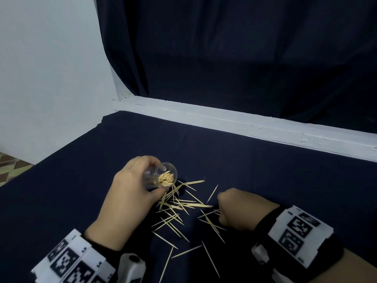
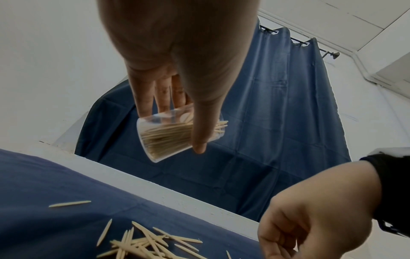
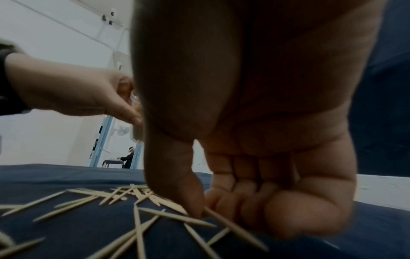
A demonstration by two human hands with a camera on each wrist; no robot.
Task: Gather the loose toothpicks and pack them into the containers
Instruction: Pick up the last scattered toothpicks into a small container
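Dim, flat light – wrist views dark, noisy, blurred up close

Your clear container (image 1: 161, 176), tilted with its mouth toward you, holds a toothpick bundle (image 1: 166, 178); loose toothpicks (image 1: 183, 209) lie scattered just near of it on the dark tabletop (image 1: 265, 170).

Head view looks down; both low wrist views share the toothpicks (image 2: 142, 245).

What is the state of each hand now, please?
Left hand: grips the clear container of toothpicks.
Right hand: pinches a loose toothpick on the cloth.
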